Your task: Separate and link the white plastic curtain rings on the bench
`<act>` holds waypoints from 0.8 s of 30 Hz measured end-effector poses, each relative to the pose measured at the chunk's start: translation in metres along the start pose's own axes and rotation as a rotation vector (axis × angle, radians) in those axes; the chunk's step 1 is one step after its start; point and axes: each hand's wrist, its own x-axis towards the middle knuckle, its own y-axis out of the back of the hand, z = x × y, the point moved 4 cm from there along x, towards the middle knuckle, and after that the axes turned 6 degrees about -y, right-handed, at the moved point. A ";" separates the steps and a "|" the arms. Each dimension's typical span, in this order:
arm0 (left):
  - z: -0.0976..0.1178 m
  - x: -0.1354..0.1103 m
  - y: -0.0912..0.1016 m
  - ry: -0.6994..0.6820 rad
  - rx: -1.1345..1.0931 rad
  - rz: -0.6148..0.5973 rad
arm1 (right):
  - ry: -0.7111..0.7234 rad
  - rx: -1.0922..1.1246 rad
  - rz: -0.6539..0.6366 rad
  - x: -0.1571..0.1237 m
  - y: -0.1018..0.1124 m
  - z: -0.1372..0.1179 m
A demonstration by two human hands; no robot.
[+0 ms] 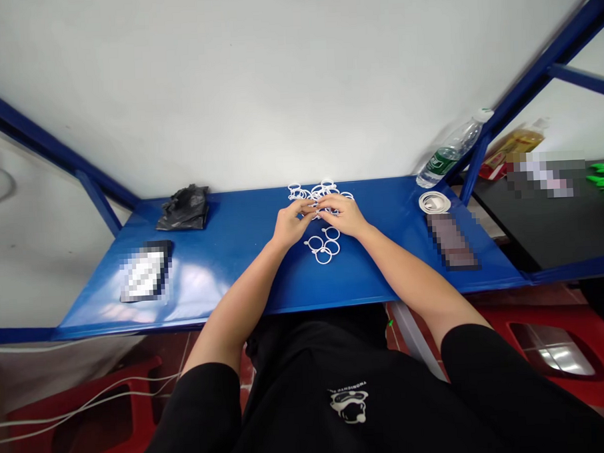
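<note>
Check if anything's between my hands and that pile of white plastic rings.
Nothing visible stands in the way. Your left hand and right hand are already at the pile of white plastic rings, on its near side. A smaller group of rings lies nearer you, below the hands, not between them and the pile.

Through the feed I read the rings (323,249) as smooth white plastic with a faint gloss. The shelf (224,276) beneath them looked like painted sheet metal, its blue finish glossy enough to throw back pale glare. The crumpled bag (182,208) was thin black plastic with a dull sheen, and the bottle (453,146) was clear ribbed plastic. The sleeve (489,378) was matt black cloth, the stool (552,342) glossy red plastic, and the wall (275,74) smooth matt white.
</note>
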 end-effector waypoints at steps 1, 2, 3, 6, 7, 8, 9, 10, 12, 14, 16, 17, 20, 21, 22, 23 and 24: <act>0.001 0.000 0.000 -0.006 0.018 -0.005 | 0.002 0.025 -0.004 0.000 0.000 0.001; 0.002 0.001 0.000 -0.007 0.037 -0.013 | 0.008 0.052 -0.004 0.001 0.000 0.002; 0.003 0.001 -0.001 -0.006 0.058 -0.026 | 0.016 0.078 -0.003 0.001 0.000 0.003; 0.004 0.001 -0.003 -0.026 0.120 -0.067 | 0.004 0.131 -0.012 0.002 -0.001 0.007; 0.004 0.001 -0.004 -0.041 0.139 -0.073 | -0.017 0.136 -0.021 0.003 -0.002 0.009; 0.003 0.000 -0.004 -0.055 0.159 -0.078 | -0.045 0.134 -0.029 0.003 -0.002 0.011; 0.001 0.000 -0.005 -0.064 0.181 -0.084 | -0.076 0.127 -0.036 0.003 -0.003 0.013; -0.001 0.000 -0.005 -0.069 0.206 -0.094 | -0.107 0.114 -0.045 0.003 -0.003 0.015; -0.008 0.000 -0.004 -0.074 0.269 -0.123 | -0.150 0.071 -0.080 0.003 -0.003 0.019; -0.015 0.000 -0.001 -0.083 0.337 -0.137 | -0.158 0.014 -0.136 0.003 -0.004 0.021; -0.023 0.000 0.004 -0.065 0.403 -0.127 | -0.143 -0.047 -0.192 0.002 -0.004 0.021; -0.028 0.000 0.007 -0.036 0.436 -0.118 | -0.133 -0.076 -0.213 0.002 -0.004 0.020; -0.037 -0.003 0.010 0.059 0.508 -0.117 | -0.086 -0.158 -0.258 0.000 -0.006 0.015; -0.038 -0.004 0.009 0.073 0.521 -0.131 | -0.064 -0.190 -0.277 -0.001 -0.007 0.012; -0.037 -0.005 0.008 0.075 0.531 -0.154 | -0.043 -0.225 -0.298 -0.001 -0.008 0.009; -0.036 -0.006 0.006 0.067 0.539 -0.181 | -0.025 -0.261 -0.321 -0.002 -0.010 0.007; -0.034 -0.007 0.003 0.052 0.546 -0.210 | -0.010 -0.295 -0.342 -0.003 -0.011 0.004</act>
